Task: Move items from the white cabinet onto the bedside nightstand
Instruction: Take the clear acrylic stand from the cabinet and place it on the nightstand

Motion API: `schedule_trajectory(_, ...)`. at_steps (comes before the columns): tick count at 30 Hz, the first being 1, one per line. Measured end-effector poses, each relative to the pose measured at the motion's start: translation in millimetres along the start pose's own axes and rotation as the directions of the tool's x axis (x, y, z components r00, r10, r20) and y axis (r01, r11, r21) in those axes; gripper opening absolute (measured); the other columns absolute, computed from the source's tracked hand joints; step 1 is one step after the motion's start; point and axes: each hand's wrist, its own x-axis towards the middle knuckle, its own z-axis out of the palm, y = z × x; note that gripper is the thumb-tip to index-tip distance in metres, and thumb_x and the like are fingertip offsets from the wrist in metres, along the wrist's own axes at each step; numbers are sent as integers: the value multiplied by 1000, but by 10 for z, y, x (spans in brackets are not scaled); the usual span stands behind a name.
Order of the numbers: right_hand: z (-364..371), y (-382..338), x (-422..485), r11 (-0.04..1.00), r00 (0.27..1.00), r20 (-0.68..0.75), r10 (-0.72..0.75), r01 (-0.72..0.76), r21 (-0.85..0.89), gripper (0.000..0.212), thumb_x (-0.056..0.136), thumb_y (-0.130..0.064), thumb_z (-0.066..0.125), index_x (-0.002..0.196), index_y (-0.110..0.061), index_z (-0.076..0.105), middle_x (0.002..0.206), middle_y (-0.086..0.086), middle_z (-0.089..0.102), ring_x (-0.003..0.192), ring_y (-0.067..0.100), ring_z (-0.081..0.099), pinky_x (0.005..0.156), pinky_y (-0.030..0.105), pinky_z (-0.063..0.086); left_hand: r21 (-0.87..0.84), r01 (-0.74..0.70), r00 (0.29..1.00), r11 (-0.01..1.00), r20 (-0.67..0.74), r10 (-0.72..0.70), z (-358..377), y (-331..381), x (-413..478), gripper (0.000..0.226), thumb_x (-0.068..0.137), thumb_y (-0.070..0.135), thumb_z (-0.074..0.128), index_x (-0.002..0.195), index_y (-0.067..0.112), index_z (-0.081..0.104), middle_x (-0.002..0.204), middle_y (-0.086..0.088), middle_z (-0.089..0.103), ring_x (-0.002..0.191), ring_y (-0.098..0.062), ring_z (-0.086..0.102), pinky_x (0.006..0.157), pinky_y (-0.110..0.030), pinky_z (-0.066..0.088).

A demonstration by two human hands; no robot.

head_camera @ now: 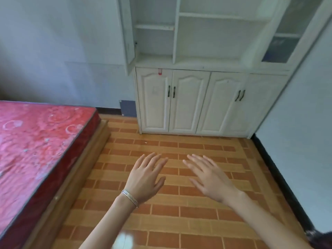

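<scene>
The white cabinet (194,101) stands against the far wall, its lower doors shut and its upper shelves (222,17) bare as far as I can see. An upper door (128,33) at the left hangs open. My left hand (146,178), with thin bracelets on the wrist, and my right hand (209,177) are stretched out flat over the floor, fingers apart, holding nothing. Both hands are well short of the cabinet. No nightstand is in view.
A bed with a red patterned mattress (36,150) on a wooden frame fills the left side. Brick-patterned flooring (179,212) lies between me and the cabinet. A glass-fronted door (287,33) stands at the upper right, beside a pale wall (305,141).
</scene>
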Motion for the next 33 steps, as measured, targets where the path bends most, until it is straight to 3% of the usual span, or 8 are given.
schedule_trajectory(6,-112,849,-518,988,988,-5,153,-153,14,57,93,-46,26,144,-22,31,148,2,36,137,17,28,112,36,19,-29,-169,984,985,59,171,230,731,839,53,88,46,39,132,19,52,128,-6,58,121,-27,51,101,-47,41)
schedule_trajectory(14,126,1733,-639,955,954,28,298,-298,5,56,93,-45,26,144,-23,32,148,0,34,138,17,26,112,38,19,-69,-304,944,950,115,310,751,1118,1802,53,88,46,38,132,20,52,129,-5,57,120,-26,51,99,-46,43)
schedule_trajectory(18,220,2310,-380,936,935,42,352,-350,-40,57,92,-45,23,145,-26,29,149,-2,32,138,15,24,112,40,17,-74,-340,931,938,117,347,1053,1073,2420,52,87,48,40,131,23,53,128,-3,58,120,-25,52,100,-46,42)
schedule_trajectory(24,72,3295,313,912,920,-40,391,-393,-118,53,91,-45,29,138,-23,42,141,1,46,131,17,40,107,45,27,-57,-420,904,906,60,423,1311,891,3741,52,86,48,38,128,22,55,124,-3,60,116,-25,55,98,-46,44)
schedule_trajectory(33,32,4485,956,890,889,-140,436,-448,-79,51,93,-43,32,136,-20,45,139,1,47,131,17,38,110,41,27,-53,-501,865,864,-53,499,1507,988,5205,50,86,47,40,125,21,57,125,-2,59,120,-26,52,100,-46,41)
